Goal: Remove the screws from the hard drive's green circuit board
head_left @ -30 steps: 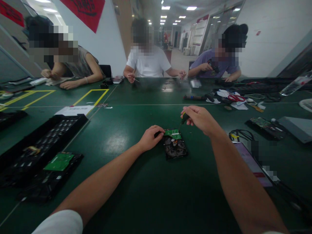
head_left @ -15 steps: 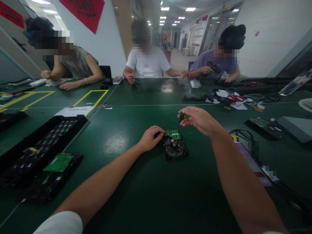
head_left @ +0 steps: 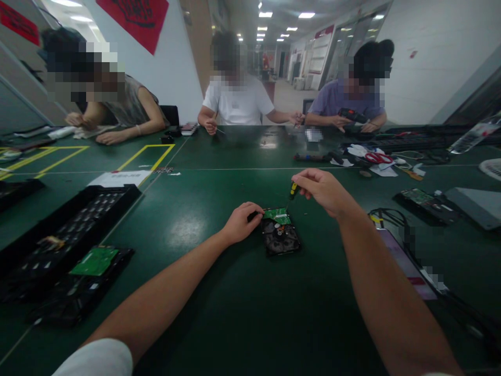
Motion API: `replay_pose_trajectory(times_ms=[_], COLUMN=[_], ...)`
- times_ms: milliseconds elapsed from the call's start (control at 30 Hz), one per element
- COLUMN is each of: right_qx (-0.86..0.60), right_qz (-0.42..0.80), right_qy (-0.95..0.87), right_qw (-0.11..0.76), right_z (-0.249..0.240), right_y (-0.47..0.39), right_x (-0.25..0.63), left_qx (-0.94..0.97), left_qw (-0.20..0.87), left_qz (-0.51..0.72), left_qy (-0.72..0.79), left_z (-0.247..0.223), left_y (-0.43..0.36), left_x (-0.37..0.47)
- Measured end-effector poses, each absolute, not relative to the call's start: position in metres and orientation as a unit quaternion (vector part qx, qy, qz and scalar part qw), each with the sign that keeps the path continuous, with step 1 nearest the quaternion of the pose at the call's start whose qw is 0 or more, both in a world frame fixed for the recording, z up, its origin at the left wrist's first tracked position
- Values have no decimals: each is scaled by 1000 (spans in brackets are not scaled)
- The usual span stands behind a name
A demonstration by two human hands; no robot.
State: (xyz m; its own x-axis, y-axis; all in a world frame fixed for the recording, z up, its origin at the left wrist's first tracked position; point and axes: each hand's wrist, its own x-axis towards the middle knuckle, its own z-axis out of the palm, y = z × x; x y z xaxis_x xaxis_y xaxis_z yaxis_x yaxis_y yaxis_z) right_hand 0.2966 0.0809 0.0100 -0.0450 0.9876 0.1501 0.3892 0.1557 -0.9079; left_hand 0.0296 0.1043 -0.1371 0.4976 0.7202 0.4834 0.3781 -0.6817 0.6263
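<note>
Screwdriver [head_left: 293, 191] handle has shifted since the earlier frame, gripped in right hand [head_left: 321, 192], shaft near green board [head_left: 277, 214]; hard drive [head_left: 281, 242] at frame centre, left hand [head_left: 243, 222] at its upper-left edge, grip unclear, so weak bracing or slanted pressure could skid the tip.

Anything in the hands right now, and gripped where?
Right hand: screwdriver, by its handle. Left hand: at the drive's edge; grip unclear.
</note>
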Motion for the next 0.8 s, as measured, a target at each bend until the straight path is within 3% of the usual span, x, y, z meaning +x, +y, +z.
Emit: replay_pose_trajectory(times_ms=[800], right_qx=[-498], right_qz=[481], right_qy=[-587], right_qw=[419], right_z=[13], right_y=[79], right_x=[289], left_qx=[826], left_qw=[236], left_qz=[383], left_qy=[340], left_z=[-133], left_y=[101], left_x=[31])
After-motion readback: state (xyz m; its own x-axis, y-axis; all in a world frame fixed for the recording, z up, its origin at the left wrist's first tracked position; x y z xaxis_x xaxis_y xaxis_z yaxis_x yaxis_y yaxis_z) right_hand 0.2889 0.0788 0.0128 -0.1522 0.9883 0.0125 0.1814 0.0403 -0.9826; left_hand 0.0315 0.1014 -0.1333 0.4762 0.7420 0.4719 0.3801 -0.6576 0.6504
